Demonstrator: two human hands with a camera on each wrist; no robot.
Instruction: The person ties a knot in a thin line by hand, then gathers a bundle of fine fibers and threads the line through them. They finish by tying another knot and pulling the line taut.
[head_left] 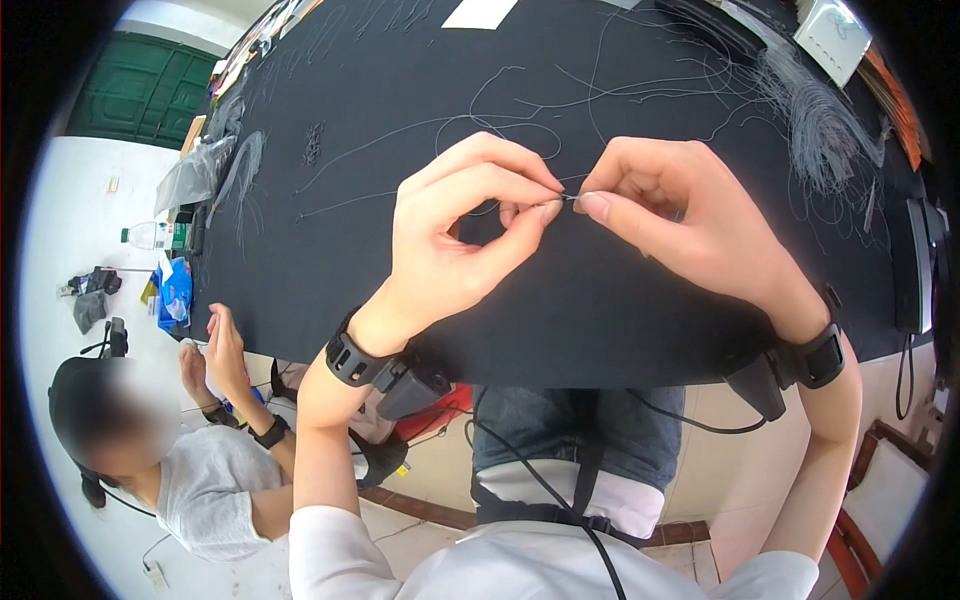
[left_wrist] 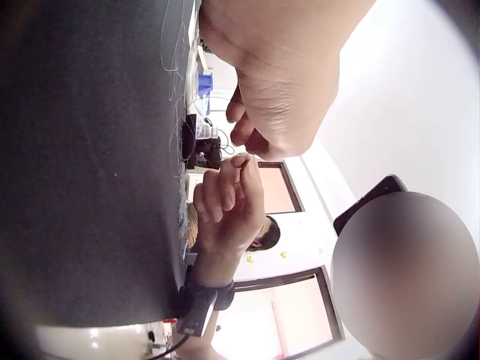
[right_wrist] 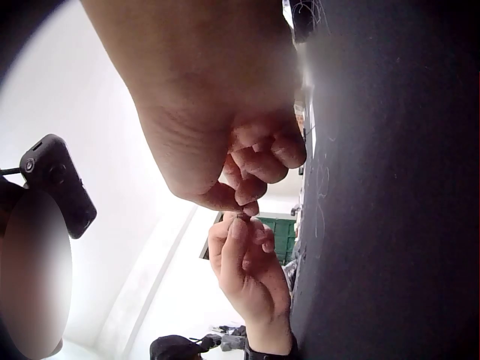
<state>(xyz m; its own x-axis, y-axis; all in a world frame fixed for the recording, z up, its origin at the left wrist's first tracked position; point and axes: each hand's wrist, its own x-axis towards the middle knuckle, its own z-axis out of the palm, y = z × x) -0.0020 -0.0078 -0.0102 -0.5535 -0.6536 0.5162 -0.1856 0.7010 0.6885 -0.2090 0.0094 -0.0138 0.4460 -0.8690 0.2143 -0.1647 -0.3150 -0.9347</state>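
Observation:
Over the black table [head_left: 300,270], both hands meet fingertip to fingertip in the head view. The left hand [head_left: 430,262] pinches a thin grey strand [head_left: 569,197] between thumb and index finger. Just to its right, the right hand [head_left: 715,230] pinches the same strand, its other fingers curled inward. Only a short bit of strand shows between the fingertips. Long tails of grey strand trail across the table behind the left hand. From the right wrist view, the fingertips of the right hand [right_wrist: 210,142] and left hand [right_wrist: 255,281] almost meet.
A thick bundle of grey strands [head_left: 820,115] lies at the back right, with loose ones around it. Short dark pieces [head_left: 313,145] form a small pile at left. A plastic bag [head_left: 190,178] and bottle [head_left: 150,236] are by the left edge, where another person [head_left: 215,490] sits.

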